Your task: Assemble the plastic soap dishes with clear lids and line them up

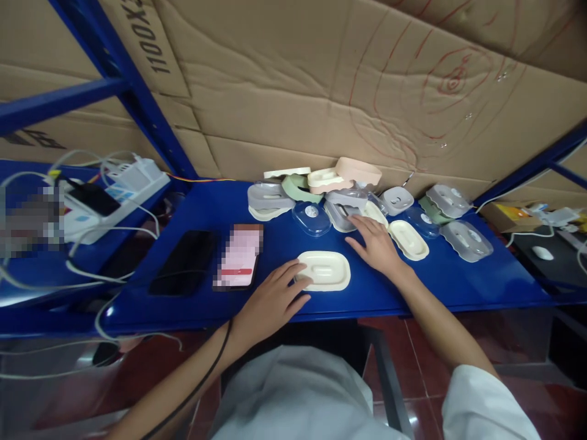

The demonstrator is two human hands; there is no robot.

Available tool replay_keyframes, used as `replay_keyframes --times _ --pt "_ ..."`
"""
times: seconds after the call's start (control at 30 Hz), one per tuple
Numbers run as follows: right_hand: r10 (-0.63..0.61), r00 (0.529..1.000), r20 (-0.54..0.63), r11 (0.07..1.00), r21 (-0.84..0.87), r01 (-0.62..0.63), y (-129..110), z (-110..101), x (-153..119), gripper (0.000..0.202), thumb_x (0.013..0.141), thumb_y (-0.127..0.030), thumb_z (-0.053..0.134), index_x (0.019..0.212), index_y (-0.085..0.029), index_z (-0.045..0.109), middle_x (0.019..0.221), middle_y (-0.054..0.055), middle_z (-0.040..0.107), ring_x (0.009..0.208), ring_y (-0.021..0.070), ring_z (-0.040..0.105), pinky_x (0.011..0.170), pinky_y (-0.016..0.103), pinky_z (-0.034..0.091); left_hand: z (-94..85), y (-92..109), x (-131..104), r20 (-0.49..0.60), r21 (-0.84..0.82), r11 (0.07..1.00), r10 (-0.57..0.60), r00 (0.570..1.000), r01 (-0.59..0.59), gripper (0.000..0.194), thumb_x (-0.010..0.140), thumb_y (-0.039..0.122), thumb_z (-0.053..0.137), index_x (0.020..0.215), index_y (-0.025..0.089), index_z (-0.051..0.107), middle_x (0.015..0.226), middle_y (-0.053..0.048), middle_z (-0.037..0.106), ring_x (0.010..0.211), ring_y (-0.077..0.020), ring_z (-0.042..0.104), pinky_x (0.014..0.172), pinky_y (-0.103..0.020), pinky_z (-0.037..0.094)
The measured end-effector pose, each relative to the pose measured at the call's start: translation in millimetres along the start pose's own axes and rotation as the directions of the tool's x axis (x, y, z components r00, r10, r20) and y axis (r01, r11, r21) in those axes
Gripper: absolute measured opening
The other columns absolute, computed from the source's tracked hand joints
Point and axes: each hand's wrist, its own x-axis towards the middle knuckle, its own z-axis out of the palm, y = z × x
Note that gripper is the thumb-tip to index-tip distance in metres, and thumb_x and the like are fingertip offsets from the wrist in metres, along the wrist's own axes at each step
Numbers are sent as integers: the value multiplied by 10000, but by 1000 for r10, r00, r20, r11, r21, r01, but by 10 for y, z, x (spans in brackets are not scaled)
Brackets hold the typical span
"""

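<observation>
A cream oval tray (323,271) lies flat on the blue table near its front edge. My left hand (279,293) is at the tray's left side, fingers apart, the fingertips over its rim. Farther back, my right hand (373,241) reaches to a grey tray (340,215) in the pile, its fingers spread and the fingertips at that tray's right edge. Right of this hand lies another cream tray (409,239). A clear oval lid (312,218) with a round label sits left of the grey tray.
Behind are stacked peach pieces (358,171), a green ring (300,188) and grey pieces (268,195). More lidded grey pieces (466,240) lie at right. A lit phone (241,253) and a black phone (183,263) lie left, beyond them a power strip (114,205) with cables.
</observation>
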Motion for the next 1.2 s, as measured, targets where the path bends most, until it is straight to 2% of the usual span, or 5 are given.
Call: replay_keyframes --times 0.2,0.43,0.77,1.0,1.2 --pt "68 996 -51 996 57 -65 -16 88 328 408 1060 -458 554 1283 -173 743 1209 172 762 1166 377 683 1022 577 542 -5 -28 -135 -79 -150 989 -28 996 16 151 1035 210 634 1164 238 706 1416 -105 651 1447 -284 548 1206 -482 514" --pt "49 986 -162 976 218 -13 -262 -402 -315 260 1018 -389 685 1239 -273 758 1197 80 781 1148 289 723 1012 480 593 17 -61 -185 -142 -310 944 -161 977 110 427 1004 191 686 1412 280 599 1425 -84 643 1413 -258 575 1218 -465 502" --pt "-174 949 -264 876 398 272 -797 -4 -674 370 935 -105 715 1273 -251 687 1159 86 735 1154 262 713 1161 577 546 30 -42 -202 -153 -350 915 -269 951 202 832 982 212 727 1671 371 288 1729 -114 316 1480 -298 538 1220 -460 506" --pt "-302 942 -149 873 354 336 -911 54 -695 463 964 -200 742 1404 -237 602 1236 115 686 1258 276 674 1238 605 483 65 -59 -210 -233 -200 973 -164 958 118 411 1017 223 684 1416 272 600 1699 -139 375 1551 -334 448 1232 -547 481" --pt "-339 932 -132 899 248 362 -923 70 -759 551 1007 -242 698 1537 -277 547 1212 102 661 1221 266 682 1248 604 476 71 -48 -217 -231 -201 977 -122 965 76 295 1024 234 679 1313 225 622 1688 -160 392 1556 -312 452 1259 -521 460"
